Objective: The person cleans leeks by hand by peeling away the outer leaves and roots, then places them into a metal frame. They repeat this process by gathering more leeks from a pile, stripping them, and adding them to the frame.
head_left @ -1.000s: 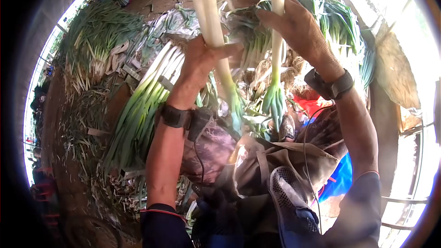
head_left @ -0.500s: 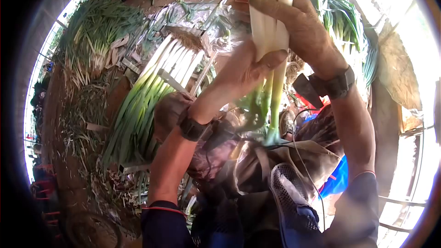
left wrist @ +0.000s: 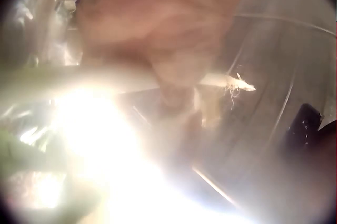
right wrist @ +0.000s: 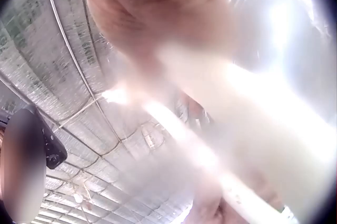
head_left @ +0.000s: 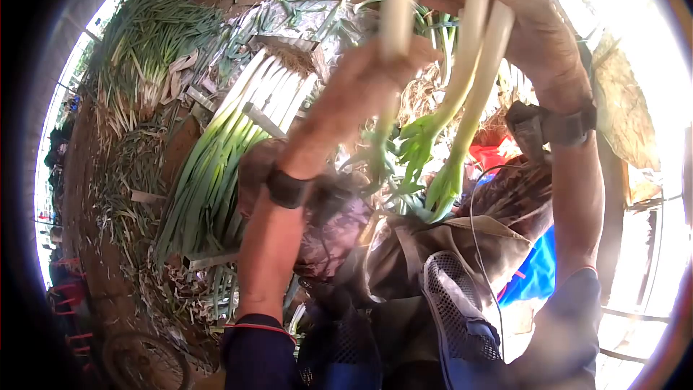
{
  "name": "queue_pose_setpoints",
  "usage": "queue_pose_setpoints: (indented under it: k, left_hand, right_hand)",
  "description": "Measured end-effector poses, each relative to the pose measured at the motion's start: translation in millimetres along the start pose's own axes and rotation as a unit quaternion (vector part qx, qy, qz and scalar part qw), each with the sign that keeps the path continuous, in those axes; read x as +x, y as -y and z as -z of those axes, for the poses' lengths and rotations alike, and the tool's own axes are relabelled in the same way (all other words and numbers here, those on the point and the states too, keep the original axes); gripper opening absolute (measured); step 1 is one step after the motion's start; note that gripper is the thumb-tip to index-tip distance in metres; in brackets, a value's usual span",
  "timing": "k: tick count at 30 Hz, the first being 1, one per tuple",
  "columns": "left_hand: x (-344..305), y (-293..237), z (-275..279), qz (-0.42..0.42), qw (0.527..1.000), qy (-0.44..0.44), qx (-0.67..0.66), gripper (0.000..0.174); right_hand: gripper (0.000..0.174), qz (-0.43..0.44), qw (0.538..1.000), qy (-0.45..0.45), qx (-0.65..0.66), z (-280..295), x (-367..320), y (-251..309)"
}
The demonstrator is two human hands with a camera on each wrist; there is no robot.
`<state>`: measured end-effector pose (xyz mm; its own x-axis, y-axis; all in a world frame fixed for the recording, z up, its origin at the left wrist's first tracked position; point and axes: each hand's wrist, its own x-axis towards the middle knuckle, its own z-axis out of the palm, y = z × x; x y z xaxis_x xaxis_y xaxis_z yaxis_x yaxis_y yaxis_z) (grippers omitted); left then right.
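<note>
In the head view my left hand [head_left: 361,83] grips one upright leek [head_left: 399,14], its white shaft blurred and its green end pointing down. My right hand [head_left: 545,47], higher and to the right, holds two leeks [head_left: 494,61] side by side with trimmed green tops above my lap. The left wrist view shows the left hand [left wrist: 152,24] round a pale leek shaft [left wrist: 126,78] with a stringy root end. Glare washes out much of the right wrist view, where pale leek stalks [right wrist: 181,132] run below the right hand [right wrist: 163,13].
A row of leeks [head_left: 234,133] lies in a wooden frame [head_left: 263,120] at my left. Beyond it is a heap of leeks [head_left: 155,43], with leaf scraps [head_left: 130,220] strewn on the ground. A cable [head_left: 473,227] hangs from the right wrist camera over my lap.
Half a second ago both hands were together round a bundle of leeks. They have since parted: the right has moved right with two leeks, the left slightly left with one.
</note>
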<state>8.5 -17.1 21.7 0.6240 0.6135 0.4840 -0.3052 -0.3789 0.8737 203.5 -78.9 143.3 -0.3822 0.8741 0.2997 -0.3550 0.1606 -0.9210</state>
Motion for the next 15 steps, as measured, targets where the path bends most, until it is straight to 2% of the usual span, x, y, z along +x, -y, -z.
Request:
queue_pose_setpoints:
  k: [1, 2, 3, 4, 5, 6, 7, 9, 10, 12, 13, 15]
  left_hand:
    - [-1.2, -4.1, -18.7, 0.057, 0.998, 0.015, -0.001, 0.037]
    - [-4.8, -6.3, -27.9, 0.065, 0.998, 0.020, 0.002, 0.036]
    - [-6.1, -8.0, -32.6, 0.073, 0.997, 0.027, 0.005, 0.034]
    - [-5.5, -11.4, -21.6, 0.152, 0.987, 0.057, 0.000, 0.029]
    - [-7.1, -12.7, -20.1, 0.153, 0.986, 0.059, -0.001, 0.029]
    - [-7.3, -14.3, -19.1, 0.142, 0.988, 0.038, -0.048, 0.030]
    - [-7.1, -15.9, -17.2, 0.130, 0.987, 0.017, -0.095, 0.031]
    - [-6.3, -15.6, -14.7, 0.122, 0.985, 0.017, -0.120, 0.034]
    - [-5.6, -14.6, -16.5, 0.131, 0.986, 0.038, -0.099, 0.036]
    - [-7.5, -12.3, -15.1, 0.145, 0.985, 0.067, -0.071, 0.047]
    - [-8.4, -13.3, -16.1, 0.147, 0.984, 0.068, -0.071, 0.047]
    - [-9.8, -15.0, -20.7, 0.166, 0.979, 0.052, -0.110, 0.060]
  right_hand:
    - [0.053, -0.016, 1.000, 0.011, -0.003, -2.5, 1.4, -2.7]
    - [0.053, -0.065, 0.995, -0.061, -0.034, -6.3, 7.2, -8.5]
    - [0.048, -0.042, 0.995, -0.054, -0.079, -12.9, -4.2, -2.2]
    - [0.043, -0.055, 0.992, -0.044, -0.110, -1.8, -2.9, -4.3]
    - [0.039, -0.066, 0.988, -0.030, -0.140, 6.3, 1.5, -6.1]
    - [0.034, -0.039, 0.974, -0.088, -0.204, 11.8, -1.1, -7.0]
    - [0.034, -0.038, 0.974, -0.089, -0.205, 10.9, 1.5, -8.8]
    - [0.035, 0.003, 0.997, -0.036, -0.066, 10.1, 6.3, -19.8]
    - [0.038, -0.035, 0.990, -0.090, -0.100, 3.1, 6.8, -25.1]
    - [0.035, -0.021, 0.990, -0.103, -0.094, -8.8, 5.5, -25.6]
    - [0.033, -0.008, 0.989, -0.118, -0.089, -12.7, 4.7, -25.6]
    - [0.029, 0.001, 0.987, -0.114, -0.114, -10.3, 2.5, -28.4]
